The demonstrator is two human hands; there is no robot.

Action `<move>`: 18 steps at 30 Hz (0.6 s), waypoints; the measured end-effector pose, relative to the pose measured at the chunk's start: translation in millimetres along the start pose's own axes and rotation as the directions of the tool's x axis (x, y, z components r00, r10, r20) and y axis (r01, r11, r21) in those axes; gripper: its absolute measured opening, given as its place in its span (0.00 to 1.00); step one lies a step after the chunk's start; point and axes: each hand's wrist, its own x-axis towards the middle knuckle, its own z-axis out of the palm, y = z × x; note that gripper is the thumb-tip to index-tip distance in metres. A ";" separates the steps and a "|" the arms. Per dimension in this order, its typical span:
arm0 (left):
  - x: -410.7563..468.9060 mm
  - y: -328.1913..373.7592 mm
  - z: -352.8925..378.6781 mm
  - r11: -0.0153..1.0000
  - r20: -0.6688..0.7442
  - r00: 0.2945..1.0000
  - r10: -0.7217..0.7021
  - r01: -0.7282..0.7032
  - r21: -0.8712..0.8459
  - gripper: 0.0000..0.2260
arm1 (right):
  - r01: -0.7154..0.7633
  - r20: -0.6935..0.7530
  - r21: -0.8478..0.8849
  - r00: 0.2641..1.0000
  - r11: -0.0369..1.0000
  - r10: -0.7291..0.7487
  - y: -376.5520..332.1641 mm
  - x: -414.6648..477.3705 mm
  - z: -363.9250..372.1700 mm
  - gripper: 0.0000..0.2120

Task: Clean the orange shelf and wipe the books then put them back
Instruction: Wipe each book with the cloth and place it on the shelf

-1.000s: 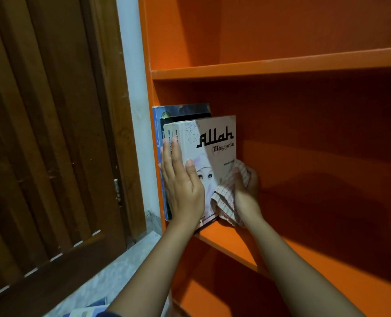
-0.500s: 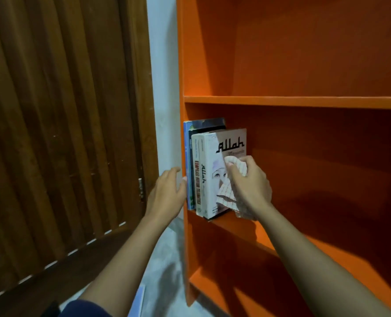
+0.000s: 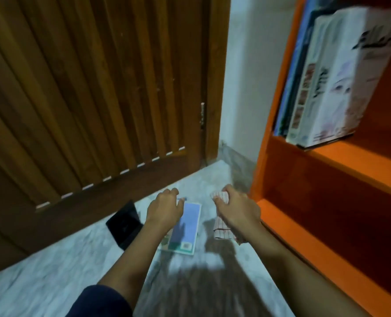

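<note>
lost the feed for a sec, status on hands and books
Left hand empty, above blue book on floor. Right hand grips checked cloth. Other books standing on orange shelf.

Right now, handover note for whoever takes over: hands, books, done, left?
Left hand: empty, fingers loosely curled, above the blue book on the floor.
Right hand: grips the checked cloth.
Done: row of books stands at the left end of the orange shelf.
Left: blue book and a black book-like item beside it lie on the floor; likely wipe and shelve them.
</note>
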 end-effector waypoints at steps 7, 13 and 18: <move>-3.3 -87.2 88.0 0.974 0.158 0.962 -0.223 0.225 0.007 0.16 | -0.178 0.422 0.106 0.899 0.978 0.118 10.1 5.7 132.2 0.15; -0.2 -148.8 158.0 0.919 0.233 0.905 -0.356 0.384 -0.088 0.13 | -0.377 0.575 0.223 0.795 0.899 0.191 31.6 6.2 217.7 0.21; 13.7 -172.6 193.3 0.856 0.272 0.883 -0.384 0.450 -0.253 0.12 | -0.441 0.531 0.411 0.827 0.798 0.183 36.0 12.0 253.3 0.20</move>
